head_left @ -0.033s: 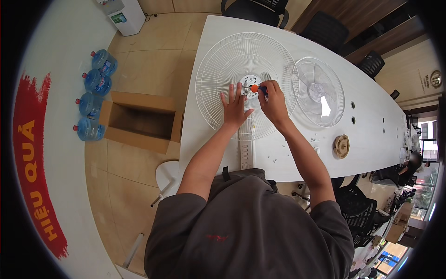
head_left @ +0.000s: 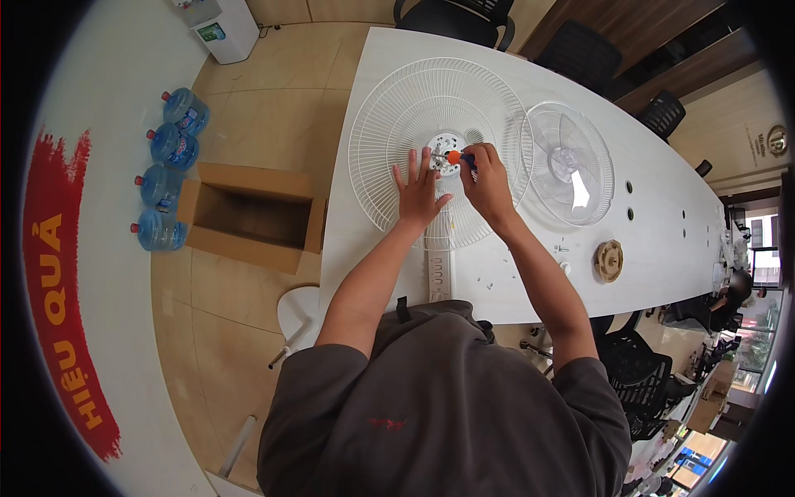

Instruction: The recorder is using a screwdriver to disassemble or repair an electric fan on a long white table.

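Observation:
A round white wire fan grille lies on the white table around a white hub plate with holes in it. My left hand is spread on the grille, its fingertips next to the hub. In my right hand is a screwdriver with an orange and dark blue handle. Its shaft points left across the hub toward my left fingertips; exactly where the tip sits is too small to tell. Below the grille, a white control panel with a row of buttons extends toward me.
Right of the grille, transparent fan blades lie in a second round guard. A brown round part and loose screws are on the table. An open cardboard box and blue water bottles stand on the floor at left.

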Tool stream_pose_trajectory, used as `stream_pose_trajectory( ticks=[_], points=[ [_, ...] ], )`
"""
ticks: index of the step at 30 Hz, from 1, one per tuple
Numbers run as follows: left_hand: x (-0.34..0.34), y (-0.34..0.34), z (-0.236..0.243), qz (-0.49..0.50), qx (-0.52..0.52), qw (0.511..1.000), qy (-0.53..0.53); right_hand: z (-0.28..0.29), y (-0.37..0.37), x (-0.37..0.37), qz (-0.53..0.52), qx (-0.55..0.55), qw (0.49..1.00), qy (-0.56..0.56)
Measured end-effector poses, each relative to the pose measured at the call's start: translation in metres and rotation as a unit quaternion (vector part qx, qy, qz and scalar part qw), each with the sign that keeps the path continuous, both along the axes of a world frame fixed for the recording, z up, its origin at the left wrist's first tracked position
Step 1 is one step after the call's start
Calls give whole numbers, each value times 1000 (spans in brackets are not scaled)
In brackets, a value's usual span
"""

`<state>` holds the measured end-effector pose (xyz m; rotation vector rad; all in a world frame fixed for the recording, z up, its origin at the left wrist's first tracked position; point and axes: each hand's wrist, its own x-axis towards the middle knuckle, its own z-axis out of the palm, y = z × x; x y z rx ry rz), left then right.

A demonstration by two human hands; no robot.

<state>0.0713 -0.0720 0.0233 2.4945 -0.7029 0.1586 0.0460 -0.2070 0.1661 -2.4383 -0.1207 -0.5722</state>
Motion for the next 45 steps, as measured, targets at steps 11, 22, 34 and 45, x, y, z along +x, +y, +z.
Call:
stream_pose_trajectory(
  ticks=[11, 22, 34, 45],
  points=[
    [1, -1, -9, -4, -40, 999, -14, 2, 8, -3, 43, -127, 991, -21],
    [2, -2, -8, -5, -31, 999, -17, 7, 7, 1, 31, -136, 990, 16],
    [0, -1, -10, -1, -31, 999, -16, 9, 18, -1, -42, -19, 999, 22],
    [0, -1, -8, -3, -38, 999, -2, 11, 17, 3, -89, -34, 993, 64]
  ],
)
